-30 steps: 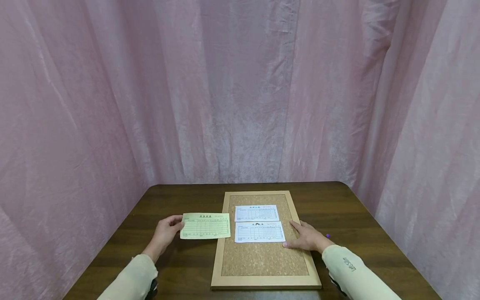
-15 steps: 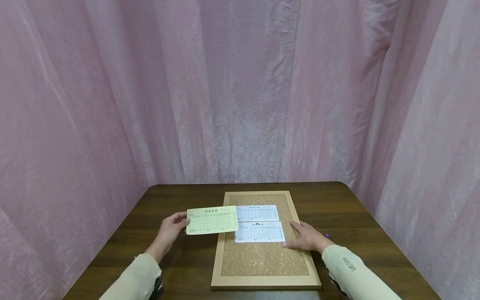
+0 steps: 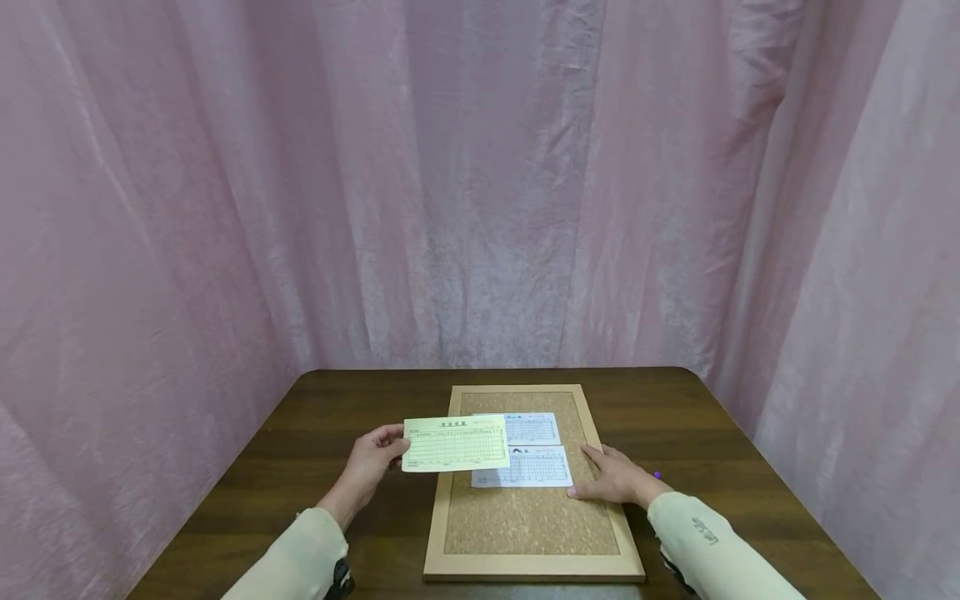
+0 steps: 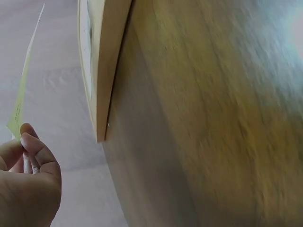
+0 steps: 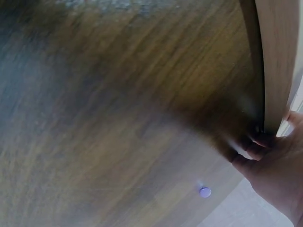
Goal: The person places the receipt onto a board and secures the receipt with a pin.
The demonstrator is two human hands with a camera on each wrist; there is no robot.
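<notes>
My left hand (image 3: 368,467) pinches the left edge of a pale yellow-green printed form (image 3: 456,445) between thumb and fingers. The sheet is raised and overlaps the left side of a wood-framed cork board (image 3: 532,525), covering parts of two white forms with blue grids. The upper white form (image 3: 534,428) and the lower white form (image 3: 536,468) lie on the cork, one above the other. My right hand (image 3: 613,477) holds the board's right frame, thumb on the cork by the lower form's corner, fingers over the outer side. In the left wrist view the yellow-green form (image 4: 20,97) appears nearly edge-on.
A small purple round-headed pin (image 3: 657,474) sits on the dark wooden table (image 3: 697,425), right of the board and beyond my right wrist. Pink curtains (image 3: 495,208) hang behind the table and at both sides.
My left hand has carried the yellow-green form rightward, from beside the board to over its left part, across the white forms. The right hand and board stay in place.
</notes>
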